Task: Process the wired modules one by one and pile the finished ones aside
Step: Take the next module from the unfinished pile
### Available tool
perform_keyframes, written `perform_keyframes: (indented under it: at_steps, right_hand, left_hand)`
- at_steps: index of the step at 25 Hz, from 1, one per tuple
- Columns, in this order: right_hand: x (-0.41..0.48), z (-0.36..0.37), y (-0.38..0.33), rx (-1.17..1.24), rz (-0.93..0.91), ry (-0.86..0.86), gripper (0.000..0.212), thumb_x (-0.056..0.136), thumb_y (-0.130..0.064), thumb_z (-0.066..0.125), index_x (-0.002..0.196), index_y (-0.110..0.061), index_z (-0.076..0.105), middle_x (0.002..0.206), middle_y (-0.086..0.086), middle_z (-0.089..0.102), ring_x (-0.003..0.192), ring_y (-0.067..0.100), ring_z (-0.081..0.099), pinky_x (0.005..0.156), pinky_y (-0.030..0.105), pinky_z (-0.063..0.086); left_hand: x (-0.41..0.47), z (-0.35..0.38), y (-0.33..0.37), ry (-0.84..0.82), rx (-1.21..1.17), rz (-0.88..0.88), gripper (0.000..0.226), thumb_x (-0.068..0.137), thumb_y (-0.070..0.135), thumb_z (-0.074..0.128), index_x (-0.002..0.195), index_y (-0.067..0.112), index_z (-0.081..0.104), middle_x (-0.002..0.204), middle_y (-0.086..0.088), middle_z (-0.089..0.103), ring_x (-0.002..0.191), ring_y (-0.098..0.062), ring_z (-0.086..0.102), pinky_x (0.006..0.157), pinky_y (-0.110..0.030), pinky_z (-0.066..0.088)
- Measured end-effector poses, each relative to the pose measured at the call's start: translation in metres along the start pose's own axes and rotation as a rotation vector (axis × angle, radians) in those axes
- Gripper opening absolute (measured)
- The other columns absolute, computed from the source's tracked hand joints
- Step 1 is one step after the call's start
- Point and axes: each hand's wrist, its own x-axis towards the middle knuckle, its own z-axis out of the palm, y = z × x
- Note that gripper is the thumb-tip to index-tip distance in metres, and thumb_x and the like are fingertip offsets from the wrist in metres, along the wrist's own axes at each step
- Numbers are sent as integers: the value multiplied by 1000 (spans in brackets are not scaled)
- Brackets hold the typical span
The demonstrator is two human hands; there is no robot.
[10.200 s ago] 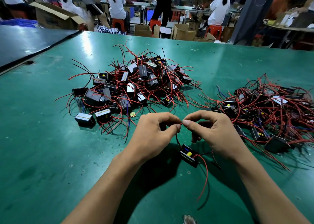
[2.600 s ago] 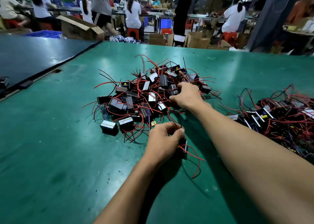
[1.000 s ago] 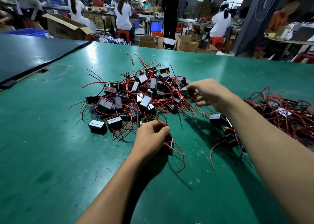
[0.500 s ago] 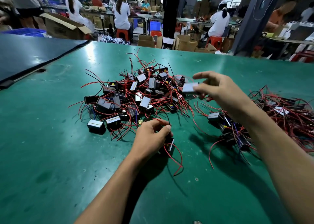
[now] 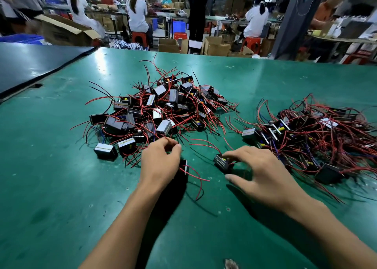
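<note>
The right hand [image 5: 265, 172] is down on the worktop [image 5: 61, 187] now. Half a second ago it hung in the air with a fresh module pinched in its fingers, taken from the centre pile [image 5: 163, 109] it was digging in shortly before. That new module [image 5: 222, 161] sits on the green surface at 5 o'clock of the centre pile. The right hand's fingertips [image 5: 229, 154] rest on its top, fingers spread wide and fairly straight, and the thumb lies on the worktop just beside it at 5 o'clock. It reads as a set-down rather than a grip, though contact is not broken.

The left hand [image 5: 160, 163] stays where it has been throughout: fingers curled narrow and pinching thin red wire at their tips. The old module [image 5: 185, 166] is half hidden at the hand's 3 o'clock edge, and its red leads [image 5: 196, 180] trail toward 5 o'clock. The two modules lie near each other but apart.

The right pile [image 5: 316, 134] at 3 o'clock looks like the finished heap, since the fresh piece came from the centre. By that reading the old module is not yet piled aside, while the next one is already staged beside it. The loose leads of both could easily tangle with each other, or with the stray wires reaching out from either pile.
</note>
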Motion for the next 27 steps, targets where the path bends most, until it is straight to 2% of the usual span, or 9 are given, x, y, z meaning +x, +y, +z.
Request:
perform_keyframes:
  at_steps: [2,4,5,9,11,13,16,22,27]
  right_hand:
    - [2,-7,2,293,129,214,26,84,-27,75,109,-23,72,100,-13,72,91,4,67,85,21,51]
    - [11,-15,10,529,324,410,16,91,-15,69,101,-27,71,86,-12,72,77,6,68,73,20,53]
    - [18,-21,17,595,401,407,20,93,-10,66,100,-28,70,82,-10,72,71,8,68,68,21,54]
    - [38,-32,32,641,406,-180,32,94,2,62,104,-27,73,91,-1,74,69,10,69,70,18,54]
    - [39,-25,29,580,322,-366,33,93,-1,66,106,-30,74,88,-13,74,67,1,65,70,13,51]
    - [37,-17,25,528,222,-406,31,92,-6,69,106,-32,74,77,-24,69,60,-4,53,65,8,41]
    - [35,-15,24,555,206,-405,29,94,-8,67,101,-34,78,84,-5,71,68,10,56,68,23,43]
    - [23,-20,21,551,225,-578,33,95,-8,65,104,-37,77,92,-12,75,73,4,59,72,19,47]
    - [20,-23,19,508,286,-513,18,93,-20,70,95,-36,78,84,-9,77,71,1,67,69,21,53]
  left_hand:
    - [2,-4,0,15,-48,-63,7,88,25,68,85,22,73,78,8,71,76,-9,66,80,-27,53]
    - [1,-4,1,4,-47,-47,7,88,25,68,85,20,73,81,5,72,79,-11,67,81,-28,54]
    - [-1,-3,2,-6,-37,-28,8,88,24,68,86,19,74,80,5,72,79,-11,67,80,-27,54]
    - [-7,0,9,-160,-168,-6,8,90,16,67,83,16,72,71,3,74,68,-9,70,67,-18,54]
    - [-10,1,12,-293,-223,8,8,90,12,67,83,13,71,70,1,75,67,-11,70,66,-20,54]
    - [-12,2,13,-377,-223,31,7,90,12,67,85,12,71,73,-1,75,74,-16,72,75,-29,57]
    - [-10,4,10,-357,-233,43,7,92,15,66,88,12,71,83,-3,76,83,-20,73,85,-38,57]
    - [-11,6,10,-253,-246,37,6,93,18,66,89,16,70,89,-5,75,83,-19,71,81,-36,58]
    - [-10,1,12,-185,-302,88,8,93,18,66,86,16,71,79,-4,72,75,-20,68,73,-34,59]
